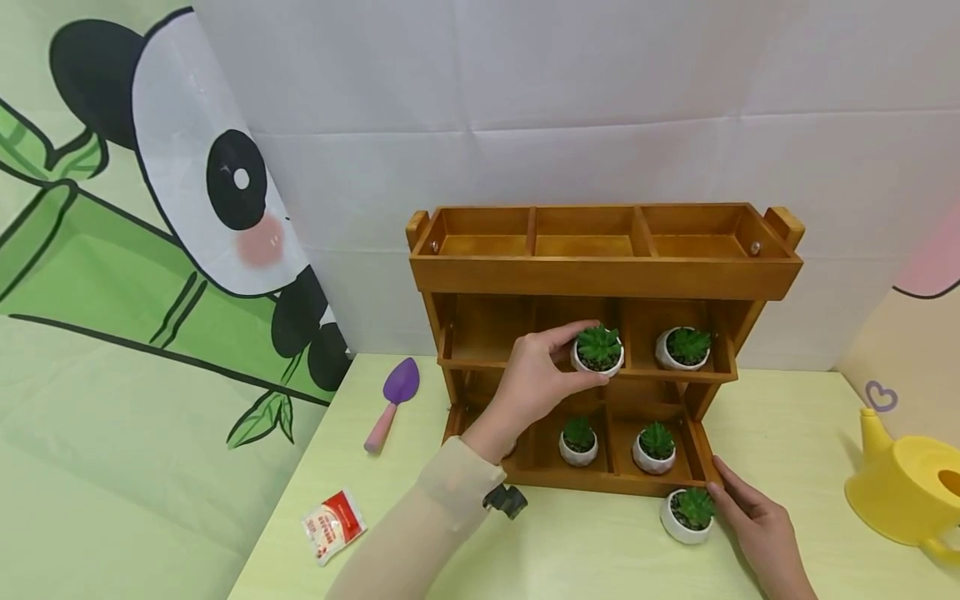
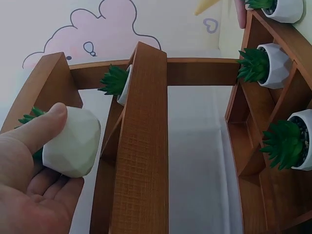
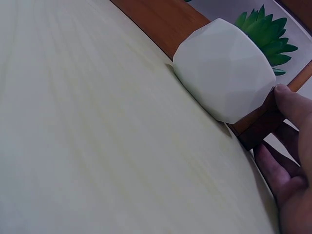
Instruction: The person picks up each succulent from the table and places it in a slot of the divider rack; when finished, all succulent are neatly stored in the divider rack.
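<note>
My left hand (image 1: 534, 385) pinches a small potted succulent (image 1: 598, 350) by its white faceted pot, in front of the middle tier of a brown wooden shelf (image 1: 600, 277). The left wrist view shows the thumb on one side of this pot (image 2: 75, 141) and the fingers under it. Down at the shelf's front right corner, my right hand (image 1: 757, 521) grips the wooden edge between thumb and fingers. Close by the thumb, another potted succulent (image 1: 688, 515) stands on the table before the shelf; its white pot (image 3: 222, 73) fills the middle of the right wrist view.
One potted succulent (image 1: 684, 347) sits at the middle tier's right. Two more, a centre one (image 1: 578, 440) and a right one (image 1: 655, 447), occupy the bottom tier. A purple trowel (image 1: 392, 404) and a red-white packet (image 1: 334, 527) lie left; a yellow watering can (image 1: 903, 487) stands right.
</note>
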`<control>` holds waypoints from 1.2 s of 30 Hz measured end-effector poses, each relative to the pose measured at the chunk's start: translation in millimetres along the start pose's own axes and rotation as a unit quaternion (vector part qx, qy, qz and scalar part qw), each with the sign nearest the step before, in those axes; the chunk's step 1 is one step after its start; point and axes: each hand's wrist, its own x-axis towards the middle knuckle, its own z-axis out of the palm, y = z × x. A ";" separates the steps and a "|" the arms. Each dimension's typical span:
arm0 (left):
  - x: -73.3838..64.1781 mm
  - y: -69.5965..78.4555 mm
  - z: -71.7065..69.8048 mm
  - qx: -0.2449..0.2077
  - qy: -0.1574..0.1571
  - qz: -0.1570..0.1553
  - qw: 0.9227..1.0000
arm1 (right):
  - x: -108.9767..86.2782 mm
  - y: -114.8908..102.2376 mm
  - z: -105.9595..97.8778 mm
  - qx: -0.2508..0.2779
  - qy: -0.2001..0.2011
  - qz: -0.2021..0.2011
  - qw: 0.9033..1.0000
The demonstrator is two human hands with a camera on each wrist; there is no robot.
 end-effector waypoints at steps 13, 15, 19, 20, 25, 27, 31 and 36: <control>28.1 -16.3 -0.2 0.051 0.048 0.000 0.998 | -0.9 -0.2 1.0 0.000 0.008 -0.008 1.000; 30.6 -18.1 0.9 0.064 0.047 -0.001 0.997 | -1.0 0.0 1.3 0.003 0.009 -0.010 1.000; 34.1 -20.2 3.3 0.092 0.042 -0.010 0.995 | -1.0 0.2 1.7 0.011 0.008 -0.013 1.000; 34.9 -20.6 3.8 0.102 0.041 -0.012 0.994 | -1.0 0.3 1.7 0.012 0.007 -0.014 1.000; 38.2 -21.2 5.8 0.145 0.040 -0.021 0.988 | -0.4 1.3 1.4 0.012 0.007 -0.018 1.000; 39.1 -21.0 6.5 0.155 0.037 -0.024 0.987 | -0.2 1.9 1.4 0.010 0.007 -0.018 1.000; 40.4 -20.8 7.3 0.168 0.033 -0.029 0.985 | 0.2 2.7 1.8 0.012 0.005 -0.014 1.000; 42.0 -20.8 7.5 0.180 0.034 -0.029 0.983 | 0.4 2.9 1.8 0.014 0.005 -0.012 1.000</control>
